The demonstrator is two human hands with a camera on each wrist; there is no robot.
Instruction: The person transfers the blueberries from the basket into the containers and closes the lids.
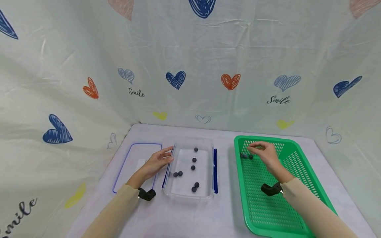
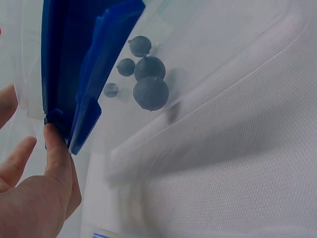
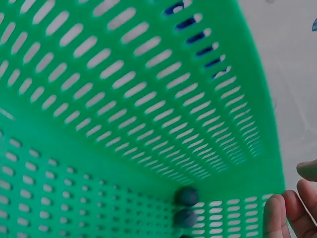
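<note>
My left hand (image 1: 157,162) is at the left wall of a clear plastic box (image 1: 190,197), its fingertips touching the blue side latch (image 2: 74,64). Inside the box, several small dark balls (image 1: 193,167) lie scattered over the floor. My right hand (image 1: 265,154) hovers over the far end of a green slotted basket (image 1: 247,211). Its fingers (image 3: 275,218) extend loosely toward the thumb, and nothing shows between them. Below those fingertips, a few more dark balls (image 3: 186,196) sit at the basket's far left corner.
A clear lid with a blue-purple rim (image 1: 120,172) lies flat on the white-covered table (image 1: 226,211), left of the box. Another blue latch (image 1: 215,172) hangs from the box's right side. Behind the table hangs a heart-printed curtain (image 1: 202,105).
</note>
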